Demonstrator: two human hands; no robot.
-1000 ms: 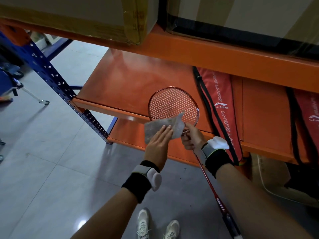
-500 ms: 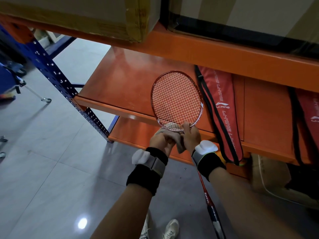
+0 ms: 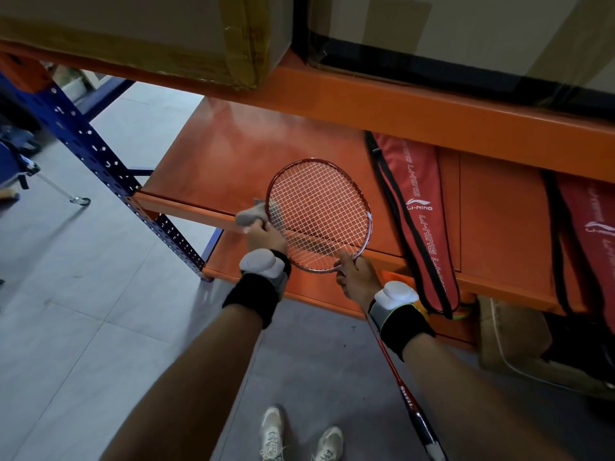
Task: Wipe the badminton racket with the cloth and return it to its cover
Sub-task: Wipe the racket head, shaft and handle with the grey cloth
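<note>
Wiping step in hand, judging by the grip. Left hand (image 3: 266, 236) closed around a bunched grey cloth (image 3: 250, 216), pressing it onto the left side of the racket's rim. Right hand (image 3: 356, 277) pinching the lower edge of the frame between thumb and fingertips, just above the throat, steadying the head. Badminton racket (image 3: 317, 214) held in the air between both hands, head up and away from the body, strung face turned toward the camera. Red shaft (image 3: 394, 371) running down and back below the right wrist, dark handle ending near the bottom edge, close to the shoes (image 3: 299, 435) on the grey floor. Padded bands with white blocks on both wrists.

Beyond the hands, an orange shelf (image 3: 233, 154), bare under the racket head. To the right of the right hand, a red cover (image 3: 416, 221) with black trim lying on that shelf, its near end hanging over the shelf edge. Further right, a second red cover (image 3: 592, 241), partly cut off. Cannot tell which of them belongs to this racket, nor whether either is unzipped.

Cover step not yet begun. Probably more of the rim left to clean: next move calls for sliding the cloth along the frame from the left side over the top, with the right-hand pinch firm enough to stop the head twisting. Light pressure near the strings, to avoid snagging the cloth.
</note>
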